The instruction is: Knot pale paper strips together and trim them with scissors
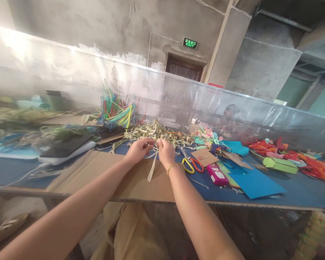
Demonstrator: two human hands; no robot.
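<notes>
My left hand (139, 149) and my right hand (166, 152) meet above a sheet of brown cardboard (147, 180) at the table's front. A pale, narrow strip (152, 169) hangs down between them, its flattened end over the cardboard. My right thumb and fingers pinch the upper part of this strip. The left fingers are curled, with their tips closed on the strip's top near the right ones; small details there are blurred. Just beyond both hands lies a heap of dried greenish strips (154, 129).
Right of my hands lie scissors (193, 165) with yellow and red handles, a magenta box (217, 174) and blue sheets (256, 180). Coloured strips (116, 110) stand back left, near a black-topped white device (67, 150). A perforated metal screen (176, 97) borders the table's back.
</notes>
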